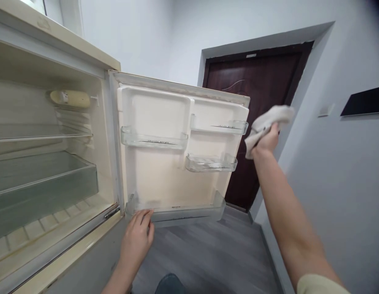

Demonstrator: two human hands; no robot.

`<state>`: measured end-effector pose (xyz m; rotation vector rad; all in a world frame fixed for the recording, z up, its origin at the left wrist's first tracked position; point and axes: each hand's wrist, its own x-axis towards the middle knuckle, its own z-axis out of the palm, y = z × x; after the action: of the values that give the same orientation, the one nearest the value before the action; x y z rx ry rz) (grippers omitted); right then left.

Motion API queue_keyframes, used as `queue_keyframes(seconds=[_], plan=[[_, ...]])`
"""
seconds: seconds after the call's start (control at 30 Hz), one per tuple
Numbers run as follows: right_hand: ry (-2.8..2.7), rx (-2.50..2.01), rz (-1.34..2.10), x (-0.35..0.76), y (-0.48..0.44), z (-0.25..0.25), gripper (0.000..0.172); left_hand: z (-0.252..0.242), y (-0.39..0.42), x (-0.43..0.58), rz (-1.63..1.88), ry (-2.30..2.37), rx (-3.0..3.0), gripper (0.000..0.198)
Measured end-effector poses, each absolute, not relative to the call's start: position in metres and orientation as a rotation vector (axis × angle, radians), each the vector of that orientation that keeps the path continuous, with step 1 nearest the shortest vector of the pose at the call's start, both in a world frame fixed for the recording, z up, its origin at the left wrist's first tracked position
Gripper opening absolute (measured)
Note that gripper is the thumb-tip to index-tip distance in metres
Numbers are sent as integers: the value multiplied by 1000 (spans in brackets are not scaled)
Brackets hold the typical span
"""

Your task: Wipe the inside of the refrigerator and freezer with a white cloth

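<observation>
I see the crumpled off-white cloth (269, 119) at 2 o'clock, bunched in my right hand (267, 141). The fingers are clamped around its middle and loose ends spill above and below. It hangs just off the outer edge of the open cream refrigerator door (158, 179). My left hand (136, 240) is at 6 o'clock, fingers extended flat on the clear plastic bottom door bin (189, 214).

Open door (164, 171) right of fridge (48, 163)
</observation>
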<state>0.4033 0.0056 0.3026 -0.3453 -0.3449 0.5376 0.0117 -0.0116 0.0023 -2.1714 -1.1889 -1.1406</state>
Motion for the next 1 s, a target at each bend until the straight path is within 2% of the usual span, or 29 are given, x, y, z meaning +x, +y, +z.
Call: queue_keyframes(seconds=[0.07, 0.17, 0.2, 0.3, 0.57, 0.83, 1.0], plan=[[-594, -388, 293, 400, 14, 343, 58, 3, -12, 12, -1144, -1189, -2166, 30], [-749, -490, 232, 394, 29, 368, 65, 5, -14, 11, -1136, -1199, -2192, 31], [-765, -519, 225, 392, 33, 367, 61, 6, -14, 10, -1131, -1207, -2207, 31], [-824, -544, 197, 388, 39, 350, 32, 8, -15, 10, -1124, -1235, -2248, 31], [-861, -427, 397, 385, 29, 265, 33, 5, -15, 12, -1173, -1261, -2250, 31], [-597, -450, 591, 378, 22, 146, 26, 5, -13, 17, -1186, -1248, -2244, 31], [-440, -666, 698, 376, 15, 66, 35, 2, -12, 16, -1196, -1226, -2209, 31]])
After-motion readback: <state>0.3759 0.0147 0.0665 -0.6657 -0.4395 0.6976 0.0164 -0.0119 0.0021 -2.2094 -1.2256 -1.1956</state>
